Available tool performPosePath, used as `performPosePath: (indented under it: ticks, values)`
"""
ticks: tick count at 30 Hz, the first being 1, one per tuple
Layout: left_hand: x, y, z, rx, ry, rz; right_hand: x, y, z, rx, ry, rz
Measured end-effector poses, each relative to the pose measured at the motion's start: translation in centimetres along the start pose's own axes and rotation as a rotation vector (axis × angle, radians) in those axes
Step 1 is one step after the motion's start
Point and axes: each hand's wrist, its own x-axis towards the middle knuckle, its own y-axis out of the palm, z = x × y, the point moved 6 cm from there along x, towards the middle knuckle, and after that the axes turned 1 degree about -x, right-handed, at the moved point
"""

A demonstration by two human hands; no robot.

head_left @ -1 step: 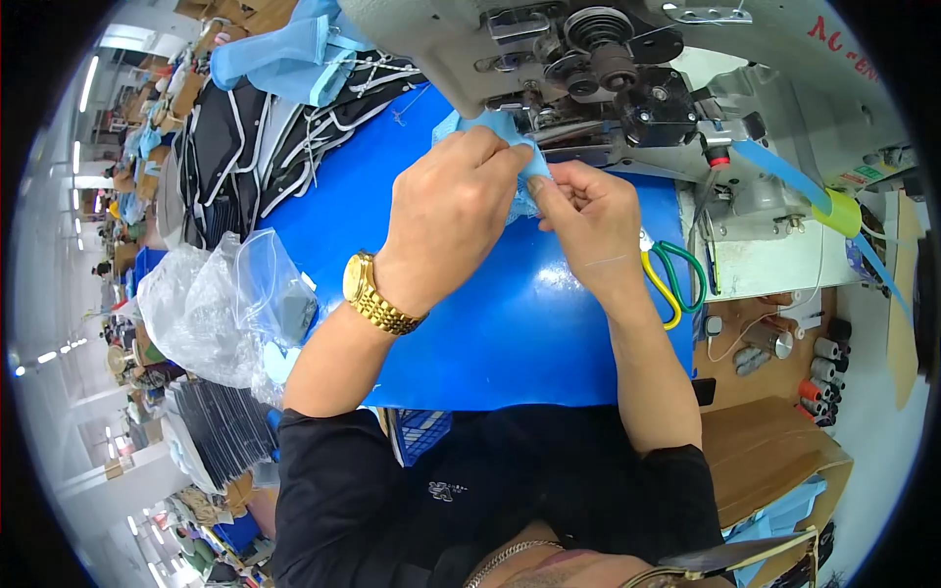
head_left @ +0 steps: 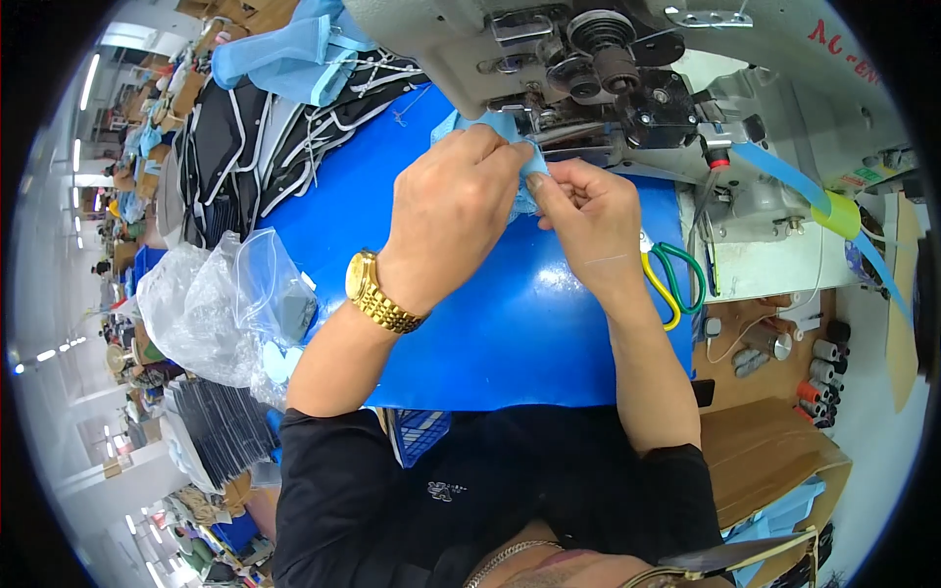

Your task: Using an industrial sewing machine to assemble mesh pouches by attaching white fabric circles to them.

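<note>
1. Left hand (head_left: 456,211): grasping blue cloth (head_left: 538,167), its fingertips hidden.
2. Right hand (head_left: 593,218): pinching the cloth's near edge with the thumb.
3. The cloth: over the desk (head_left: 490,343), beside the sewing machine (head_left: 431,54), mostly covered; machine cut off above.

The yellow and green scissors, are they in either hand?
No, the scissors lie at the right of the blue table, while the left hand and right hand hold light blue fabric.

We see red handwriting (head_left: 843,53) and a green-printed sticker (head_left: 866,175) on the sewing machine (head_left: 676,108) at two o'clock, a white logo (head_left: 441,491) on the black T-shirt (head_left: 549,461) at six.
</note>
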Motion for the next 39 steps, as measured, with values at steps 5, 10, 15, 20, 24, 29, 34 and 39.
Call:
performPosePath:
  ticks: [5, 10, 15, 20, 24, 29, 34, 39]
  values:
    - [-0.3, 0.1, 0.2, -0.064, -0.180, -0.137, 0.5, -0.4, 1.5, -0.193, -0.069, -0.025]
    - [-1.2, 0.8, 0.6, -0.074, -0.255, -0.153, 0.5, -0.6, 1.6, -0.277, -0.044, -0.002]
    - [-1.4, 0.5, 0.1, -0.054, -0.172, -0.125, 0.4, -0.5, 1.4, -0.243, -0.075, -0.005]
    - [-0.7, 0.6, -0.3, -0.055, -0.187, -0.097, 0.6, -0.5, 0.8, -0.115, -0.079, -0.044]
    - [-0.8, 0.6, -0.1, -0.029, -0.183, -0.137, 0.9, -0.5, 1.3, -0.164, -0.123, -0.044]
    - [-1.4, 0.6, 0.0, -0.041, -0.220, -0.139, 0.6, -0.6, 1.6, -0.206, -0.092, -0.012]
    - [-1.3, 0.5, -0.1, -0.049, -0.199, -0.134, 0.5, -0.4, 1.1, -0.142, -0.093, -0.025]
    - [-0.9, 0.5, -0.4, -0.033, -0.194, -0.097, 0.7, -0.5, 1.0, -0.086, -0.104, -0.032]
